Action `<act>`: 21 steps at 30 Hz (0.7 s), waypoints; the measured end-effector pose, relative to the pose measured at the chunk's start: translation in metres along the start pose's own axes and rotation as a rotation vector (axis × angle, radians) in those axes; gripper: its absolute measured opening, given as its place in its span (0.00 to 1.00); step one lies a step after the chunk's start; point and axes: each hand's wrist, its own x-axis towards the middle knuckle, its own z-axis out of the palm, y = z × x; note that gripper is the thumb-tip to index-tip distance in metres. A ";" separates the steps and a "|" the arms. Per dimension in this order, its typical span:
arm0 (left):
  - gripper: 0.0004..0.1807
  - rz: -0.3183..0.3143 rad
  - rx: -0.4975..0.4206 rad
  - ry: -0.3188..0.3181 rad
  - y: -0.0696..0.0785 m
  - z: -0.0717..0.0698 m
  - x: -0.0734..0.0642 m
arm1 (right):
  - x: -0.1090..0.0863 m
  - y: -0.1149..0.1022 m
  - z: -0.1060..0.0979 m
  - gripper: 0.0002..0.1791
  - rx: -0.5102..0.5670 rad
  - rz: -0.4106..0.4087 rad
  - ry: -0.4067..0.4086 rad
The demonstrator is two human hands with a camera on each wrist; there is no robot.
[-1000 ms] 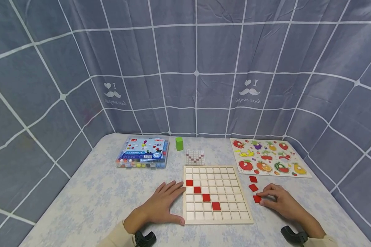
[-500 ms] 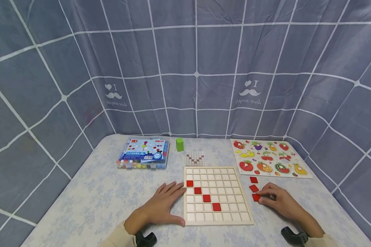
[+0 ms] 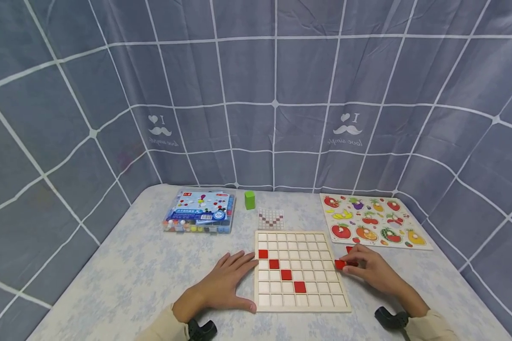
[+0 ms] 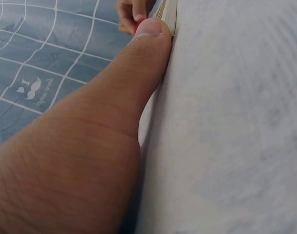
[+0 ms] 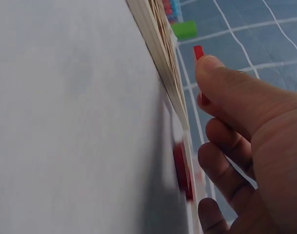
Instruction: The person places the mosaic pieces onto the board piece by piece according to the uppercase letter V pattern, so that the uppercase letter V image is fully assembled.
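A pale wooden grid board (image 3: 315, 274) lies on the table, with several red square tiles set in its cells in a diagonal running down to the right. My left hand (image 3: 222, 284) lies spread flat beside the board, fingertips and thumb touching its left edge. My right hand (image 3: 375, 270) pinches a red tile (image 3: 340, 265) between thumb and finger at the board's right edge. The right wrist view shows this tile raised off the table. Beneath the hand, another red tile (image 3: 349, 249) on the table is partly hidden; red also shows low in the right wrist view.
Behind the board lies a small pattern card (image 3: 271, 219) with a V of dark squares. A green block (image 3: 249, 200) stands next to a clear plastic box (image 3: 199, 213) of coloured parts. At the back right lies a fruit puzzle board (image 3: 373, 220).
My right hand has picked the nearest loose red tile up from the table and carried it left and away from me, to the board's edge. The left hand stays in place.
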 end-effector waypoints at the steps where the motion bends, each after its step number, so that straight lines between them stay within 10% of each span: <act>1: 0.59 -0.003 -0.001 -0.002 0.000 0.000 0.000 | 0.004 -0.001 0.002 0.10 0.007 -0.001 -0.010; 21: 0.60 -0.010 0.008 -0.008 0.003 -0.002 0.000 | 0.036 -0.028 0.033 0.10 0.181 -0.052 -0.122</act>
